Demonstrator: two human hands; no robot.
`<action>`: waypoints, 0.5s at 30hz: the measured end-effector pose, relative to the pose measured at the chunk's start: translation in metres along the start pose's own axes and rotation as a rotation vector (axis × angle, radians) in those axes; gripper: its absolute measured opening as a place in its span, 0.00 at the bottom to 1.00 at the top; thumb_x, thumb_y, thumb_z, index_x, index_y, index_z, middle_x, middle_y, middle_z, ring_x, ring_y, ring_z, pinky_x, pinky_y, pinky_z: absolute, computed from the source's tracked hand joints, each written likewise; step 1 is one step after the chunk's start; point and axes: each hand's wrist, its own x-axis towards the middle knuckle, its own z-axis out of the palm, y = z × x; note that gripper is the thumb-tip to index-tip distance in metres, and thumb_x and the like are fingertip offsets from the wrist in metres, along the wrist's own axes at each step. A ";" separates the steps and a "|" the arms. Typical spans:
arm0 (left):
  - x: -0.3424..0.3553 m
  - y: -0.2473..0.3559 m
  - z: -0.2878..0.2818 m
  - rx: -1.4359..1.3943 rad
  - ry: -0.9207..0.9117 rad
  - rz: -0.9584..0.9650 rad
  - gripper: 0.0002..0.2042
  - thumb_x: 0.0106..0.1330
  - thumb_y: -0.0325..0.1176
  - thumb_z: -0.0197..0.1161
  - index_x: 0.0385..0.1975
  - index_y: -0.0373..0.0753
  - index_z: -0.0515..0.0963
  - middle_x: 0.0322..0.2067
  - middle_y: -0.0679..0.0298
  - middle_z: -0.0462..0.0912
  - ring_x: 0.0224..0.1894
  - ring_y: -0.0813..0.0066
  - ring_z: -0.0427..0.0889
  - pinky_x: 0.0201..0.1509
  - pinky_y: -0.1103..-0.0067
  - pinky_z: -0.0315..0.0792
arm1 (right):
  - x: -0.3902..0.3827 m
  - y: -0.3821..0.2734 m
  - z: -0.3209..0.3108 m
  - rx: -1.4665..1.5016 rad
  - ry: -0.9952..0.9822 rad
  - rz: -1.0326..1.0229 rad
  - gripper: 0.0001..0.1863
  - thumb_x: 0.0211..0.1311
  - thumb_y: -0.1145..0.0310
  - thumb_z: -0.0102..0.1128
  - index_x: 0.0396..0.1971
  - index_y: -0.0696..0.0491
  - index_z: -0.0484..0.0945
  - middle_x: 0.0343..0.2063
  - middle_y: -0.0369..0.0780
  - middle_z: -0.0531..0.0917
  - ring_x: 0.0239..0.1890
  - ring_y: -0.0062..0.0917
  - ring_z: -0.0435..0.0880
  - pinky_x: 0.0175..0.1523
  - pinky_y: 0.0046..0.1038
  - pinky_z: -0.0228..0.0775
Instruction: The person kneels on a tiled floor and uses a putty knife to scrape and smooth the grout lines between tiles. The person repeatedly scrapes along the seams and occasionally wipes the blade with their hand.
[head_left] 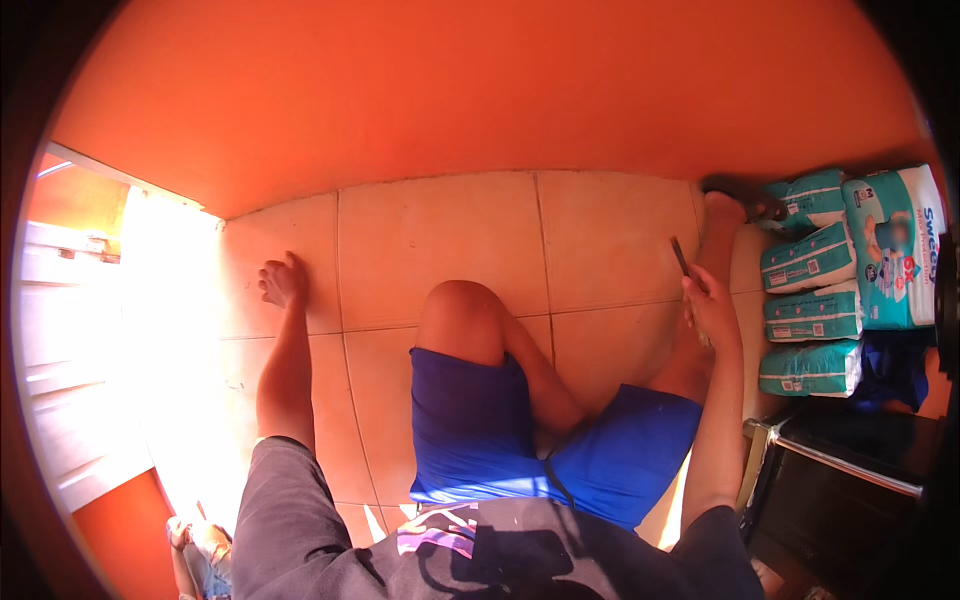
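I sit on the tiled floor (445, 230), with my bare legs (458, 315) bent or stretched out in blue shorts (470, 430). My left hand (283, 280) is over the tiles left of my knee, its fingers loosely bent and apart, holding nothing that I can see. At the right, above my outstretched leg, my right hand (706, 300) grips a slim dark stick-like object (678, 255), whose exact kind I cannot make out. Its lighter lower end shows below my fingers.
An orange wall (480, 90) runs ahead. Stacked teal-and-white diaper packs (810, 315) stand at right, above a black metal-framed piece of furniture (830, 480). A white door (80, 340) is in bright light at left. Part of another person (205, 555) shows at lower left.
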 end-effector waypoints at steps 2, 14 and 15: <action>-0.043 0.016 -0.010 -0.033 -0.052 0.075 0.20 0.65 0.54 0.53 0.40 0.43 0.78 0.48 0.59 0.76 0.55 0.55 0.72 0.55 0.54 0.64 | -0.009 0.024 -0.011 0.161 0.080 -0.026 0.22 0.67 0.63 0.61 0.59 0.51 0.73 0.23 0.32 0.74 0.17 0.15 0.73 0.20 0.21 0.66; -0.145 0.156 0.077 -0.478 -0.547 1.172 0.26 0.58 0.39 0.64 0.59 0.42 0.70 0.61 0.57 0.70 0.64 0.53 0.67 0.63 0.61 0.66 | 0.054 0.095 0.032 -0.013 0.210 -0.256 0.13 0.61 0.69 0.61 0.45 0.54 0.75 0.27 0.35 0.78 0.24 0.20 0.78 0.30 0.26 0.69; -0.143 0.154 0.091 -0.440 -0.509 1.218 0.23 0.59 0.40 0.63 0.54 0.43 0.72 0.57 0.58 0.73 0.60 0.54 0.71 0.60 0.63 0.69 | 0.059 0.106 0.028 -0.048 0.273 -0.303 0.13 0.60 0.70 0.61 0.44 0.54 0.75 0.28 0.35 0.79 0.25 0.21 0.78 0.31 0.27 0.70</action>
